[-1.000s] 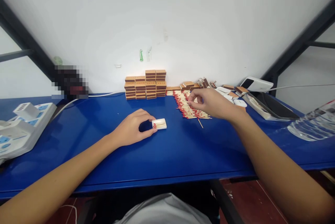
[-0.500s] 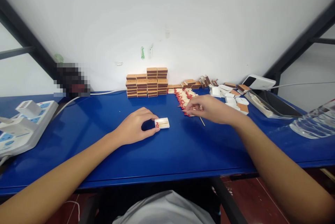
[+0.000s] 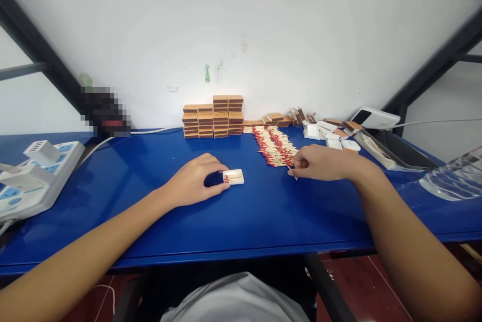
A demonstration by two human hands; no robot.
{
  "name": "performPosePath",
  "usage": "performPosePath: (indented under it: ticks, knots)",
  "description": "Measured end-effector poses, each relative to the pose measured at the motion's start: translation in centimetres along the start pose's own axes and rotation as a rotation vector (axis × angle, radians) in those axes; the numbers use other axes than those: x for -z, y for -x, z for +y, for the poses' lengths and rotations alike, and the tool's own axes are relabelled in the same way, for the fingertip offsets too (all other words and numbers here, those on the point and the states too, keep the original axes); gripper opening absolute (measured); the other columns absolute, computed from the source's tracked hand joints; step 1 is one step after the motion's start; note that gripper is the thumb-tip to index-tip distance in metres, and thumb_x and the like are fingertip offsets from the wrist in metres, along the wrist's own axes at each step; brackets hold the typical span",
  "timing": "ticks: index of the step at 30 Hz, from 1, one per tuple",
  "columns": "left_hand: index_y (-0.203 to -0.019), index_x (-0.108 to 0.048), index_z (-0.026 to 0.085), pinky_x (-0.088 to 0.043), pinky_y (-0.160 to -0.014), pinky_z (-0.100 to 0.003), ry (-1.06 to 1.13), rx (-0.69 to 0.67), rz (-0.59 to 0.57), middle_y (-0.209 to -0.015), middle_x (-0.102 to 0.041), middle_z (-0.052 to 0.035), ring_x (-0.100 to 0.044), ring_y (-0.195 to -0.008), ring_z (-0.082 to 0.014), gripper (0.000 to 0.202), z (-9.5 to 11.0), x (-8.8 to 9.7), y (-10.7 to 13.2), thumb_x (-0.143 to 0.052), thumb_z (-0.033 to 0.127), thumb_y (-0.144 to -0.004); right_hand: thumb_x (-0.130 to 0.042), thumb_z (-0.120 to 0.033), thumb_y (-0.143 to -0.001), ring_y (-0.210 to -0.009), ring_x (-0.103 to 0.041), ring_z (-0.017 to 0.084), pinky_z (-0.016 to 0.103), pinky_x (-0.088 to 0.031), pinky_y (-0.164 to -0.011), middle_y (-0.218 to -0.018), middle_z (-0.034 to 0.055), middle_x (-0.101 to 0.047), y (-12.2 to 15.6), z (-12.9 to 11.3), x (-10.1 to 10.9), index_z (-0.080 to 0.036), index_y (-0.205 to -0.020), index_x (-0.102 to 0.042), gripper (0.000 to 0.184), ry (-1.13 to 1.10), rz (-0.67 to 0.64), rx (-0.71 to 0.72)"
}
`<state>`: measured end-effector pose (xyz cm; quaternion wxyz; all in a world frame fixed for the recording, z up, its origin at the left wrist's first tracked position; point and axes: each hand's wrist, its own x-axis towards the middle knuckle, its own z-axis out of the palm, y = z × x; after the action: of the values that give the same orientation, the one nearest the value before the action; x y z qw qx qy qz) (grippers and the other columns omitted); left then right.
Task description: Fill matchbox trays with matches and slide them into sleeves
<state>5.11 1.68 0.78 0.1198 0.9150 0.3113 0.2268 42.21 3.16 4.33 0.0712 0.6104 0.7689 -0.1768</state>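
Pinching the white tray (image 3: 242,178) on the blue desk (image 3: 263,216) with the left hand (image 3: 199,180); curling the right hand (image 3: 320,162) at the match pile (image 3: 274,145), not showing whether gripping; possibly risking scattering it by brushing.

The left forearm (image 3: 113,237) at eight o'clock and the right forearm (image 3: 399,226) at four are bare and slender, running into a bare left hand (image 3: 198,180) and right hand (image 3: 326,163) with slim fingers (image 3: 214,167). At six o'clock shows a plain light grey garment (image 3: 241,302), softly creased toward its left edge.
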Motion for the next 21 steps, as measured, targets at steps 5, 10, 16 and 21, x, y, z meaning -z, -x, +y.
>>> performPosePath:
  ticks: [5,10,16,21]
  knots:
    - [-0.123,-0.076,0.023,-0.058,-0.094,-0.041,0.000,0.019,-0.014,-0.114,-0.078,-0.0076,-0.070,-0.107,-0.0254,0.029,0.0,0.0,0.0,-0.072,0.041,-0.101,-0.073,-0.052,-0.082,-0.077,-0.068,0.023,0.032,-0.046,-0.063,-0.093,0.0080,-0.078,0.0,0.7,-0.3,-0.023,-0.088,-0.073,0.030,-0.068,0.017,0.017]
    - [-0.124,-0.076,0.023,-0.058,-0.095,-0.042,0.001,0.016,-0.018,-0.115,-0.078,-0.0075,-0.070,-0.108,-0.0259,0.029,0.0,0.0,0.0,-0.072,0.041,-0.101,-0.070,-0.036,-0.081,-0.069,-0.064,0.022,0.033,-0.044,-0.059,-0.081,0.0060,-0.075,0.3,0.1,-0.3,-0.023,-0.077,-0.068,0.014,-0.111,-0.029,0.123]
    - [-0.122,-0.076,0.024,-0.058,-0.094,-0.041,0.030,0.008,-0.010,-0.114,-0.078,-0.0073,-0.070,-0.107,-0.0259,0.027,0.3,-0.2,-0.2,-0.072,0.040,-0.101,-0.069,-0.031,-0.085,-0.063,-0.055,0.016,0.030,-0.040,-0.060,-0.072,0.0010,-0.066,-0.4,-3.6,-1.0,-0.023,-0.077,-0.065,0.012,-0.269,0.079,0.350]
    - [-0.122,-0.076,0.024,-0.057,-0.095,-0.040,0.071,-0.035,-0.002,-0.113,-0.078,-0.0062,-0.069,-0.107,-0.0245,0.026,0.8,-0.5,-0.4,-0.074,0.037,-0.100,-0.066,-0.031,-0.094,-0.073,-0.058,0.016,0.029,-0.041,-0.068,-0.086,0.0032,-0.067,-1.5,-7.7,-2.9,-0.021,-0.086,-0.065,0.012,-0.326,0.380,0.622]
